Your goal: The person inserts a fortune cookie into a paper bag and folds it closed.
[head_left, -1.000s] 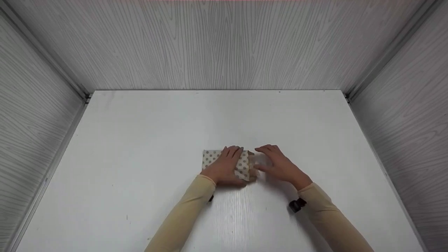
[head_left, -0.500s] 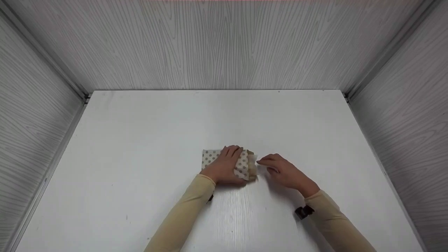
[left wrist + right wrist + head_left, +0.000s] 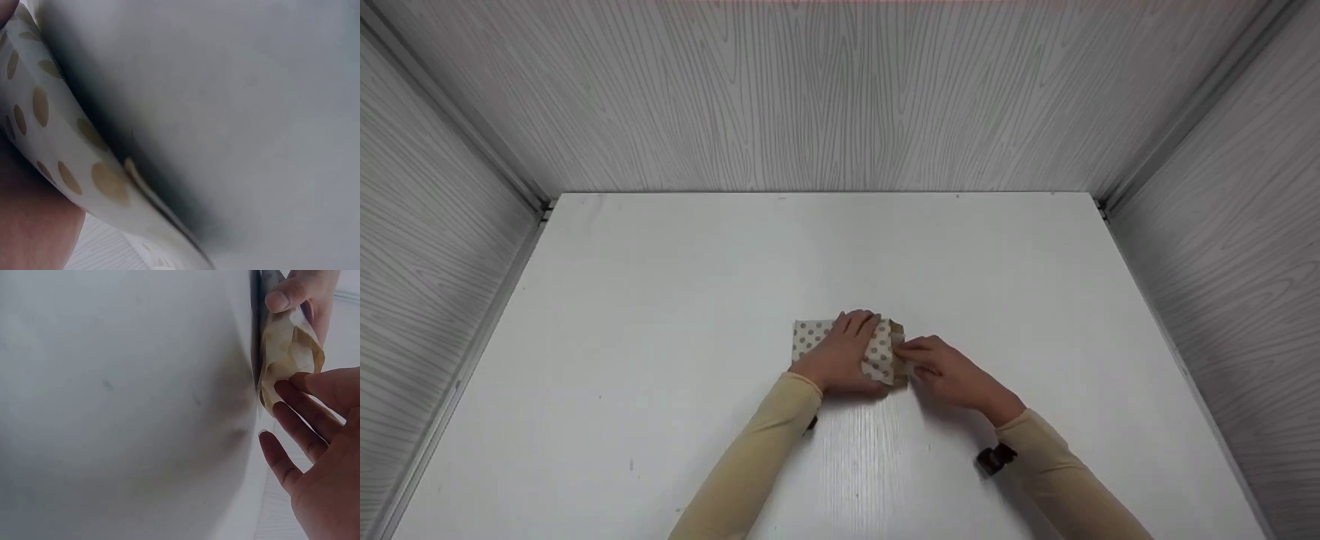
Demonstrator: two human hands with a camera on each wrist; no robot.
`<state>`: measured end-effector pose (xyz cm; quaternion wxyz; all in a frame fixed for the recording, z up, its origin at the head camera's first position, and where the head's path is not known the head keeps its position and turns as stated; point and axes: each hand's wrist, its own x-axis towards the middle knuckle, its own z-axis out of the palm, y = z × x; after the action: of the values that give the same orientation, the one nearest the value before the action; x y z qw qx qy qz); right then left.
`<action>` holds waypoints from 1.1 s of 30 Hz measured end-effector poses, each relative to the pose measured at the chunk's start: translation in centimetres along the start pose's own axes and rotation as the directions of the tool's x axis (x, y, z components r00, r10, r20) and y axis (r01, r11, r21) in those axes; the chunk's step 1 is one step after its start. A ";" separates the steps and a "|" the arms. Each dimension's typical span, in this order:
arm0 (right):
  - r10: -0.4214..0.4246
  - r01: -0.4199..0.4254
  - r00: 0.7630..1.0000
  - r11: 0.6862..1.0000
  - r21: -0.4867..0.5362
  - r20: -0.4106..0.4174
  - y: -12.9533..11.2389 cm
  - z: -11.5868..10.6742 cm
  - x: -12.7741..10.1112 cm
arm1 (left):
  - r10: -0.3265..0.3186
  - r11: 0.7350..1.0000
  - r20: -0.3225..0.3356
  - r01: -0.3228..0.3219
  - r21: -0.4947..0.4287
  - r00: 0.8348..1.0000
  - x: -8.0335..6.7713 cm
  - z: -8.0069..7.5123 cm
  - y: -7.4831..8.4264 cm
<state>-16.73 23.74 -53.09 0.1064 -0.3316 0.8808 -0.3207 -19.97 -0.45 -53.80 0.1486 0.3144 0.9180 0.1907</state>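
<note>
One packet [image 3: 880,351], crumpled end [image 3: 286,354] — right-wrist clearest

My left grip [image 3: 840,361] hides the middle of the spotted bag [image 3: 879,351]; its inside I cannot see. The head view crops my sleeves [image 3: 754,450].

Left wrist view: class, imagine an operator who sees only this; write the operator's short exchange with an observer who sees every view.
Operator: I see the dotted packet and the table. Where is the right hand?
Observer: Its fingertips are at the packet's open end.
Operator: Is the paper there smooth or creased?
Observer: Creased; the right wrist view shows it.
</note>
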 end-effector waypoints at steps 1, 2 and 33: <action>-0.001 0.001 1.000 1.000 -0.001 -0.001 0.0 0.0 0.2 | 0.001 1.000 0.002 -0.001 0.003 1.000 0.0 0.0 0.0; 0.002 -0.002 1.000 1.000 -0.005 -0.002 -0.1 0.1 0.3 | 0.005 1.000 0.003 -0.005 0.010 1.000 0.1 0.0 0.0; 0.042 -0.025 0.996 0.981 0.193 -0.083 1.1 0.1 0.2 | 0.022 1.000 -0.044 -0.021 0.017 0.999 0.1 -0.2 0.1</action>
<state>-17.38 24.19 -53.82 0.1049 -0.2905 0.8550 -0.4165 -20.02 -0.31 -53.62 0.1234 0.3211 0.9192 0.1917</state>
